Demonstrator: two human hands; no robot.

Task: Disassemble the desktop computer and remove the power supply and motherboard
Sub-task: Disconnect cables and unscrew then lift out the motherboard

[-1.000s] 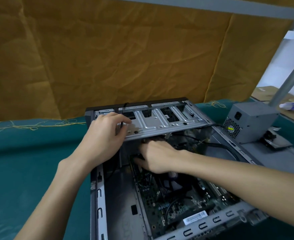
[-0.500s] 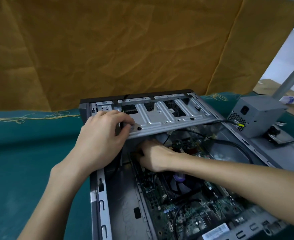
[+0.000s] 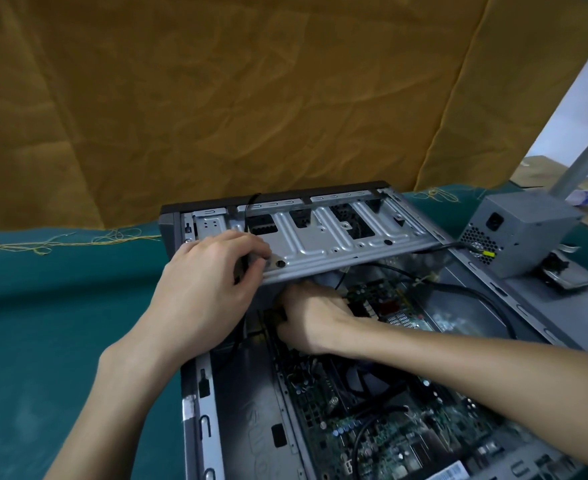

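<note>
Left hand (image 3: 212,289) is kept curled round the raised drive cage (image 3: 323,237) edge; right hand (image 3: 315,318), grip hidden, has been pushed deeper over the motherboard (image 3: 372,420), suggesting cable removal; power supply (image 3: 521,233) already sits at the case's right edge

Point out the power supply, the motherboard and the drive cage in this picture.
power supply (image 3: 524,233): head view, on its grey side panel.
motherboard (image 3: 382,441): head view, on the green board near the case's bottom.
drive cage (image 3: 323,244): head view, on its ribbed metal plate.
</note>
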